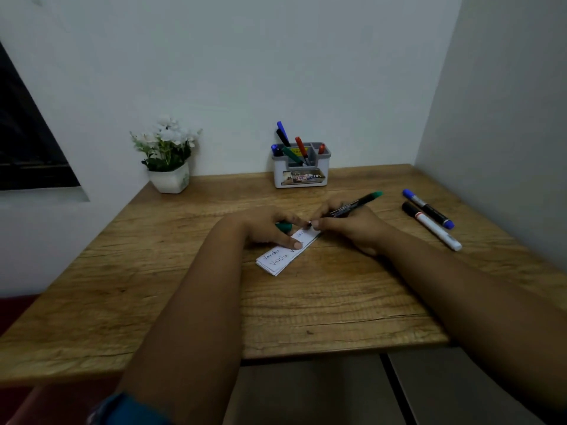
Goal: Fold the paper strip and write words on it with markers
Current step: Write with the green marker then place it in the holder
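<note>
Folded paper strip [287, 251] lies flat on the tabletop [306, 302], mid-field, slanted, near end toward the person. Left hand [270, 227] presses the strip down with a straight finger; a green cap [283, 226] sits under that hand, how it is held I cannot tell. Right hand [352, 228]: fingers [319, 223] curled round a green-ended marker [356, 205], tip at the strip's far end.

Risks (judged):
- Strip is small, pinned at one spot only; a marker stroke could drag or pivot it and skew the line.
- Left finger rests on written lines; ink that is not dry could smear.
- Layered folds may spring up under the tip.
- Little blank room seems left at the far end, so letters may run off the edge.

Legible writing: "Varsha" repeated in two rows on the strip, the rest covered. Holder [302, 167] label shows "OPL" at its right; smaller print unreadable. Print on the blue marker [429, 208] and white marker [432, 225] lying at right is too small to read.
</note>
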